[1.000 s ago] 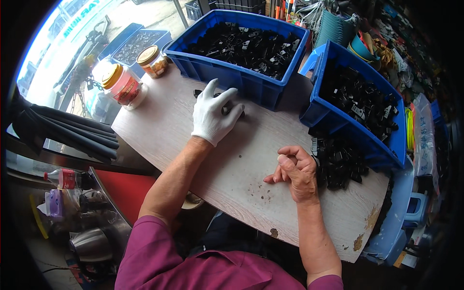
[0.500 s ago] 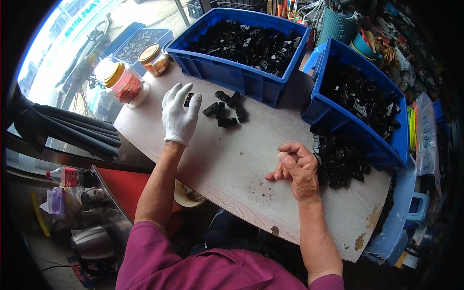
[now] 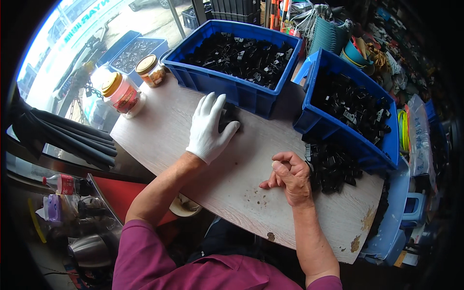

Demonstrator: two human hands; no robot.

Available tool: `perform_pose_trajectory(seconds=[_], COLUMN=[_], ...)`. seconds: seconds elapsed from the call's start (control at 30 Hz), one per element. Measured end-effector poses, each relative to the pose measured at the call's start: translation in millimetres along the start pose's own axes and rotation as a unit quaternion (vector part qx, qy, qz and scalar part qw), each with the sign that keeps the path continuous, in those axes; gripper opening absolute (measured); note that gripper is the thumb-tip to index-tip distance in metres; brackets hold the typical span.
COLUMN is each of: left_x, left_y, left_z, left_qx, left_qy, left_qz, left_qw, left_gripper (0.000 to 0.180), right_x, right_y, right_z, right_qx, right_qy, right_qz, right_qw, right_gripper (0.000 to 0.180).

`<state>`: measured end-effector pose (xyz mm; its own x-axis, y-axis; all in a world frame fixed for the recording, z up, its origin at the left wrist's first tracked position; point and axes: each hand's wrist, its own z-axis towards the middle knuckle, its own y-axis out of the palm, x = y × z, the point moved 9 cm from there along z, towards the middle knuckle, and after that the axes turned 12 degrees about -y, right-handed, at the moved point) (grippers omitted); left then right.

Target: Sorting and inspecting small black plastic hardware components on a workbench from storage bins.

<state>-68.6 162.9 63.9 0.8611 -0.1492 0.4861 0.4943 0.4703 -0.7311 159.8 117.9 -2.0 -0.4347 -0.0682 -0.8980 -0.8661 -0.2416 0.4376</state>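
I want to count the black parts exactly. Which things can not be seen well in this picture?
- Head view: the small black parts on the table, mostly covered by the gloved left hand.
- Whatever the bare right hand encloses: curled fingers hide it.
- The loose pile: partly behind the right crate; single pieces too small.

My left hand (image 3: 208, 128), in a white glove, lies palm down toward the tabletop's far edge, its 4 fingers straight and spread, thumb angled out to the right. My bare right hand (image 3: 289, 176) rests near the middle, fingers curled into a loose fist. Both forearms reach in from the near edge, sleeves magenta.
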Motion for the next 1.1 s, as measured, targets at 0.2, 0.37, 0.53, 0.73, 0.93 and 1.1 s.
perform_pose_trajectory(seconds=[0.2, 0.37, 0.53, 0.73, 0.93, 1.1], left_x=[65.0, 81.0, 94.0, 73.3, 86.4, 76.4], left_y=[-49.3, 5.2, 95.2, 152.8, 151.4, 163.4], left_z=[64.5, 143.4, 180.2, 194.5, 193.2, 187.9], left_qx=[0.068, -0.068, -0.268, -0.329, -0.347, -0.342], left_qy=[0.128, 0.155, 0.118, 0.126, 0.152, 0.244], left_qz=[-0.064, 0.012, 0.178, 0.2, 0.148, 0.181], left_qw=[0.987, 0.985, 0.94, 0.914, 0.914, 0.889], left_gripper=[0.053, 0.058, 0.088, 0.058, 0.05, 0.052], right_x=[-2.5, -1.4, 0.8, -1.4, 2.8, 3.5], right_y=[-2.6, -0.1, -3.6, -0.8, -3.5, -4.3], right_z=[-3.5, -5.4, -9.0, -1.9, 1.4, 1.6], right_qx=[0.004, -0.003, 0.003, -0.014, -0.035, -0.03], right_qy=[0.007, 0.007, 0.013, 0.04, 0.015, -0.006], right_qz=[0.005, 0.009, 0.024, 0.008, 0.048, 0.034], right_qw=[1.0, 1.0, 1.0, 0.999, 0.998, 0.999], right_gripper=[0.021, 0.019, 0.019, 0.022, 0.023, 0.023])
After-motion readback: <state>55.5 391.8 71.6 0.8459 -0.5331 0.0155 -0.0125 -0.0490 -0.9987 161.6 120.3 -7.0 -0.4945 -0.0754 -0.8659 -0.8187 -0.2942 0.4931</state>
